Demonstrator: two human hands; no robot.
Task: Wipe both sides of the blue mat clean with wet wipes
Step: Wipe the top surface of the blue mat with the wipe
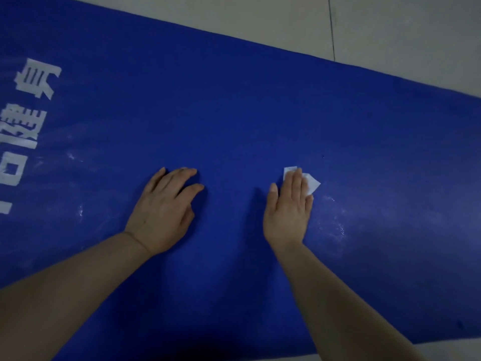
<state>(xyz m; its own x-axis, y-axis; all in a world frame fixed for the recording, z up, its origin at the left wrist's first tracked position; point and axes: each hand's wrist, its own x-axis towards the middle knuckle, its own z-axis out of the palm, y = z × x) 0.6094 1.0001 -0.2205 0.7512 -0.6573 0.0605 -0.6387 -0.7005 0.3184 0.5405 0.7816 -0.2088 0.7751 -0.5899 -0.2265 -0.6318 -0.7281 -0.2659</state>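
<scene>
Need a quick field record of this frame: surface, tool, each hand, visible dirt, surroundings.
surface: blue mat lying flat, white printed characters at its left end
tool: white wet wipe, partly covered by the fingers
right hand: flat, straight fingers pressing the wet wipe onto the mat
left hand: resting on the mat, fingers bent, holding nothing
dirt: whitish smudges right of the right hand, more at the left
surroundings: pale tiled floor beyond the mat's far edge

An indoor room of unclear kind: pale tiled floor [390,27] under a blue mat [234,113] with white printed characters [28,105].
</scene>
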